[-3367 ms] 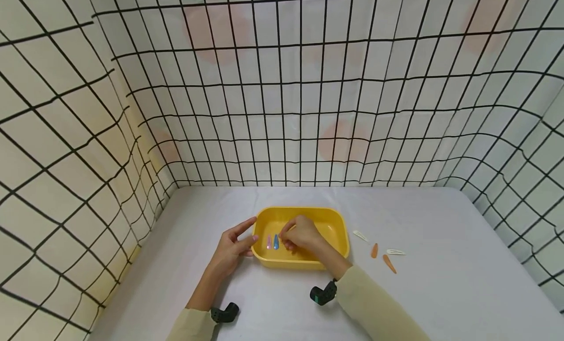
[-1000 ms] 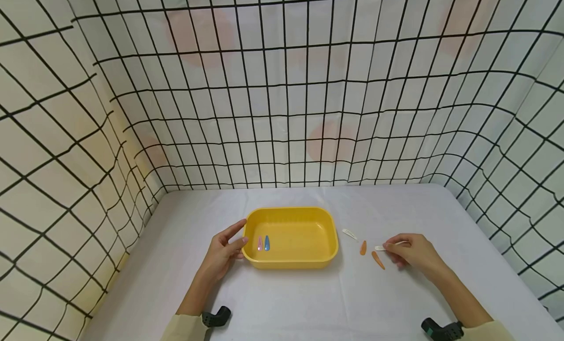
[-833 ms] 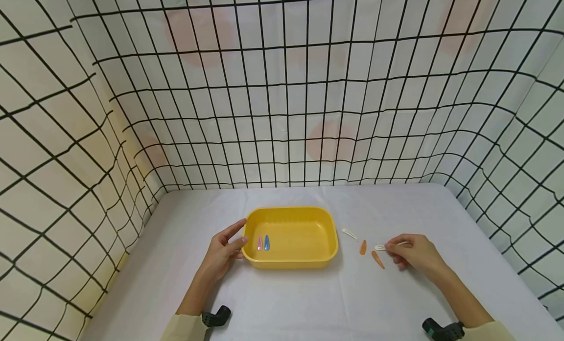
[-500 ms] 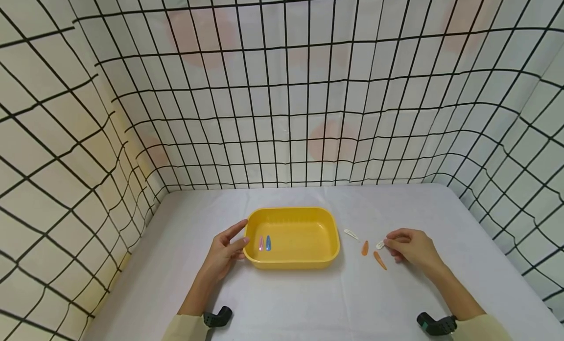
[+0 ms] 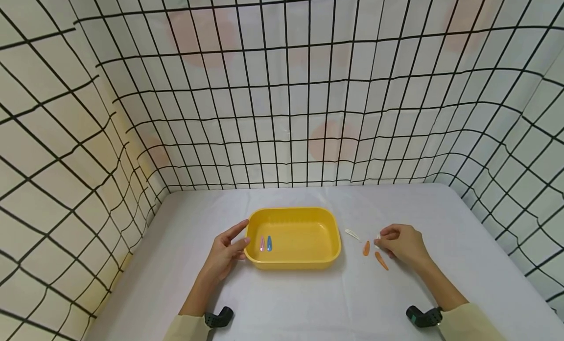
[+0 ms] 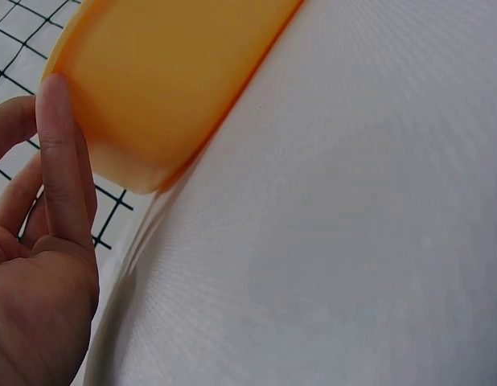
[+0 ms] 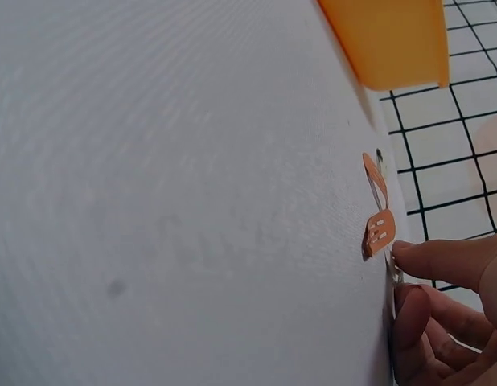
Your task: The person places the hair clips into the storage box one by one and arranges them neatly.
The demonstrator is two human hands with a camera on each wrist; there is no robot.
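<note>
In the head view, my left hand [image 5: 224, 255] touches the left end of the yellow tray [image 5: 326, 263], its thumb and index finger stretched to the rim. A pink hair clip [image 5: 262, 243] and a blue hair clip [image 5: 270, 243] lie side by side within the tray. Right of it, my right hand [image 5: 403, 243] pinches a white hair clip [image 7: 396, 269], mostly hidden by the fingertips. Two orange hair clips [image 5: 366, 248] lie on the cloth near that hand. Another white hair clip [image 5: 352, 234] rests between them and the tray.
White cloth [image 5: 299, 306] covers the table. Black netting [image 5: 299, 111] over pale fabric stands along the back and both sides. A small black camera [image 5: 424, 316] sits on each wrist.
My right hand has gone from inside the tray to the clips at the right. It has taken a white hair clip and shifted slightly left. The left hand stays at the tray.
</note>
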